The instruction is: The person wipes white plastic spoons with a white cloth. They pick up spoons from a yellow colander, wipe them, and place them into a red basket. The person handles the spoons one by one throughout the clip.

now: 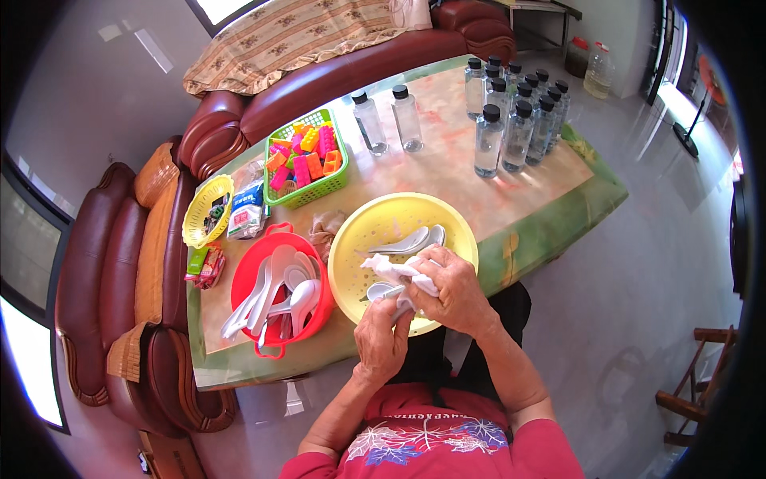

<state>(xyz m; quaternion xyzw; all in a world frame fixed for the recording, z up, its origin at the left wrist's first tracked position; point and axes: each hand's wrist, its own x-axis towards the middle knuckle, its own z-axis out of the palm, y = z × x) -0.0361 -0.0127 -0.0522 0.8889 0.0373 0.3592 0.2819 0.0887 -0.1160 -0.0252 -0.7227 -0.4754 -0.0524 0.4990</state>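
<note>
Two hands work over a round yellow perforated plastic colander on the near table edge. Left hand pinches the handle of a glossy white ceramic spoon, long axis near-right to far-left, bowl far-left. Right hand presses a crumpled white cloth onto it. Further left, a red basin holds more spoons.
</note>
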